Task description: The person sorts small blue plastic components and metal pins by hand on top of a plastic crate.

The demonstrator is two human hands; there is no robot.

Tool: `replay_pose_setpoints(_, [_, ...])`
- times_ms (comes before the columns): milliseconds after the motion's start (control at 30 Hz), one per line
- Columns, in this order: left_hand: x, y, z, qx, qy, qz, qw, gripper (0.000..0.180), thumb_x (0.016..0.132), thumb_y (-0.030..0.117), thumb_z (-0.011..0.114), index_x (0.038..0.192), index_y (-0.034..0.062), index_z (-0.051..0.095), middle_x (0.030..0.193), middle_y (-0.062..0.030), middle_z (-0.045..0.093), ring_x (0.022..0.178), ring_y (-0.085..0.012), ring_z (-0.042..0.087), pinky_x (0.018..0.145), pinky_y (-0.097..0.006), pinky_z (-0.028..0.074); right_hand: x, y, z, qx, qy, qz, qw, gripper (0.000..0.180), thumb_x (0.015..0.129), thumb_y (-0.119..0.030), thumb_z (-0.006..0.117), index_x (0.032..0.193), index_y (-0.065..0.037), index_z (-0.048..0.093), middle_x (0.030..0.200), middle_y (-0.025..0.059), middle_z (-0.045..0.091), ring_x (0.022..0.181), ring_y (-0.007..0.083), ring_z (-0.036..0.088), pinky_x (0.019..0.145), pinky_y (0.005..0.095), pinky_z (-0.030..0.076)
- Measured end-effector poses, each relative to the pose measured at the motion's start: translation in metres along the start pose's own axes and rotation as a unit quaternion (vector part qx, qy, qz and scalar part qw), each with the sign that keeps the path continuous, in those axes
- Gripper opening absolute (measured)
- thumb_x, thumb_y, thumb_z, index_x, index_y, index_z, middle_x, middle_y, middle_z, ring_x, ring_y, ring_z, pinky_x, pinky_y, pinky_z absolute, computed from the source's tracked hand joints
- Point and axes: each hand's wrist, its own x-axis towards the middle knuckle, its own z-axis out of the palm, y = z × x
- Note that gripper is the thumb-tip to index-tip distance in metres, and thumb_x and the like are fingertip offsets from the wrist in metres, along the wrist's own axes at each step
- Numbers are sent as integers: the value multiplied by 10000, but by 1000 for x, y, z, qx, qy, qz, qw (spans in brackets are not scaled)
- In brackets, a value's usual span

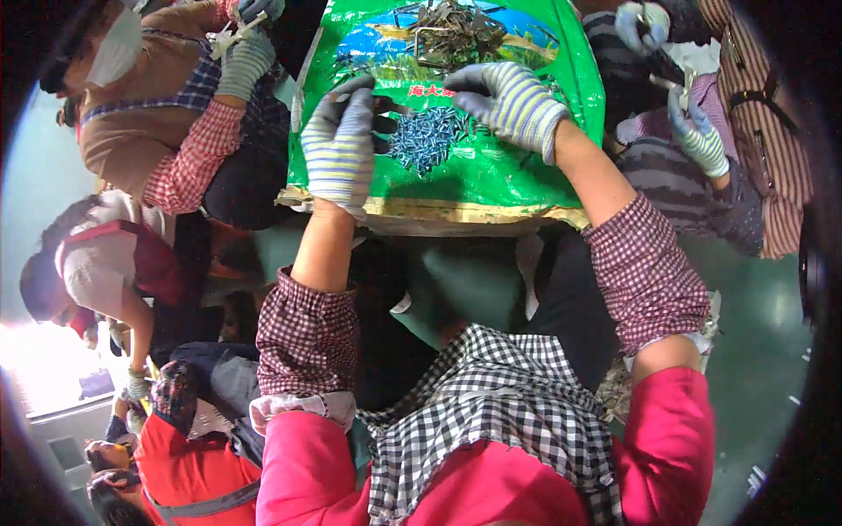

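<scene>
Left hand (340, 145) and right hand (509, 101), gloved, apart, hovering over blue pins (430, 136) piled mid-sack (491, 175); grip unclear. Risk: pins sliding off sloped sack edge if nudged.

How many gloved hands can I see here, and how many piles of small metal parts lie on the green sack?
Person's own gloved hands: 2, the left hand and right hand
Co-workers' gloved hands: 4, two at upper left, two at upper right
Piles on the green sack: 2, blue parts and grey parts
Total: 8
</scene>
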Motion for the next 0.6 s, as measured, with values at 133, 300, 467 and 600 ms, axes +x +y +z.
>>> replay_pose_setpoints(133, [21,2,-23,-81,20,-94,992,339,897,292,504,1077,11,561,872,-113,633,711,-208,625,581,-304,510,1,0,-5,-292,-55,12,955,197,787,-168,596,973,-124,644,921,130,610,852,324,586,748,395,474])
replay_pose_setpoints(300, [31,-6,-31,-114,13,-92,989,359,899,296,493,1104,4,535,958,-128,609,823,-224,610,702,-336,513,12,4,10,-462,-129,23,877,172,762,-194,614,909,-112,647,903,116,582,850,316,571,743,414,463])
replay_pose_setpoints(467, [29,-25,-14,-101,-2,-155,983,323,865,339,534,1029,77,626,924,-40,581,814,-129,509,773,-253,417,15,-4,5,-396,-130,69,906,176,767,-217,621,890,-94,642,882,130,597,849,318,577,753,414,463])
replay_pose_setpoints(600, [31,-33,-16,-41,4,-189,981,378,809,392,557,1046,107,627,998,-58,531,924,-162,436,844,-294,335,14,-3,1,-418,-114,82,897,177,782,-224,600,902,-99,638,900,140,594,861,321,577,764,420,461])
